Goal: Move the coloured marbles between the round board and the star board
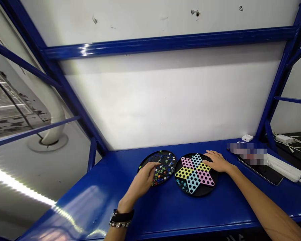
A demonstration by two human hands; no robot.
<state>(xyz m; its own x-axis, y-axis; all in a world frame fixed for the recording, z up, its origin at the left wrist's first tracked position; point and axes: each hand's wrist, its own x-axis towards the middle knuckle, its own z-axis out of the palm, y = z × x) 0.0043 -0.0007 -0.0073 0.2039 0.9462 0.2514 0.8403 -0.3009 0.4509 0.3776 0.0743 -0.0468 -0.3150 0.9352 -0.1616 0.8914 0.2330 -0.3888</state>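
Observation:
A round black tray [144,161] full of coloured glass marbles [165,164] lies on the blue table. My left hand [142,180] rests over its near edge, fingers loosely spread among the marbles, a beaded bracelet and black band on the wrist. Right of the tray sits a round black Chinese checkers board [195,174] with a star in pink, yellow and light blue. A few marbles lie in its lower left rim. My right hand [217,161] lies flat and open on the board's far right edge.
A dark phone [264,170] and a white power strip [284,167] lie at the right of the blue table [165,207]. A small white charger [247,138] stands near the back corner. Blue shelf posts rise at both sides, a white wall behind.

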